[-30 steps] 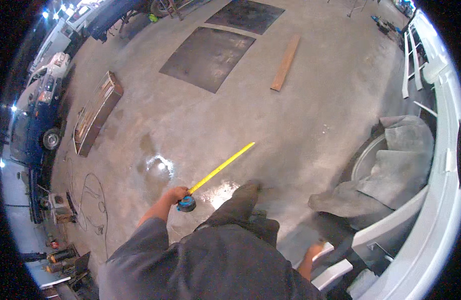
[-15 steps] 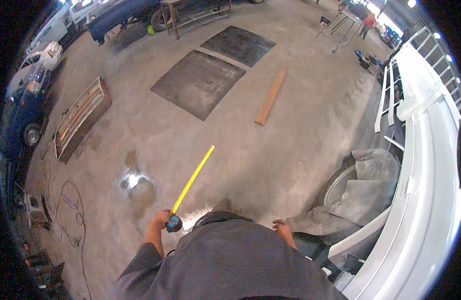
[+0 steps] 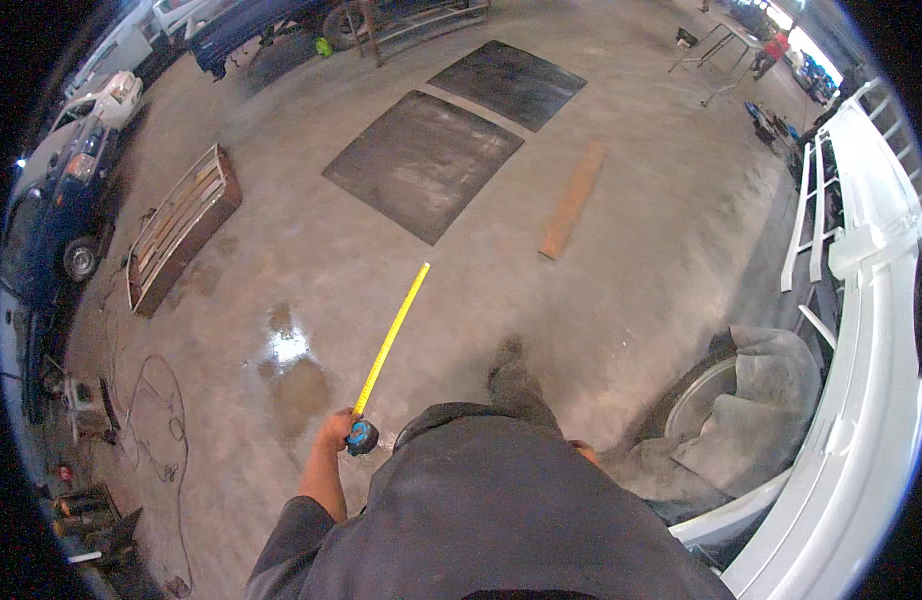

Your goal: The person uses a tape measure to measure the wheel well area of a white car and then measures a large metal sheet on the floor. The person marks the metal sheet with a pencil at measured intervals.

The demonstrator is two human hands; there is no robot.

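Observation:
My left hand (image 3: 337, 428) is closed around a blue and black tape measure (image 3: 362, 437). Out of its case runs a straight yellow blade (image 3: 391, 342), pointing forward over the concrete floor, its far end free. Only a small part of my right hand (image 3: 584, 451) shows at the right side of my dark shirt; its fingers are hidden by my body. One of my legs (image 3: 516, 378) reaches forward below my waist.
White metal bodywork (image 3: 861, 400) lines my right, beside a wheel draped with a grey cloth (image 3: 751, 420). Ahead lie two dark mats (image 3: 421, 165) and a wooden plank (image 3: 573, 200). A slatted crate (image 3: 186, 230), a loose cable (image 3: 183, 410) and a dark vehicle (image 3: 66, 210) are on the left.
My view has shifted, and a leg has come forward. The tape measure stays in my left hand, its blade still out. My right hand has mostly gone behind my body.

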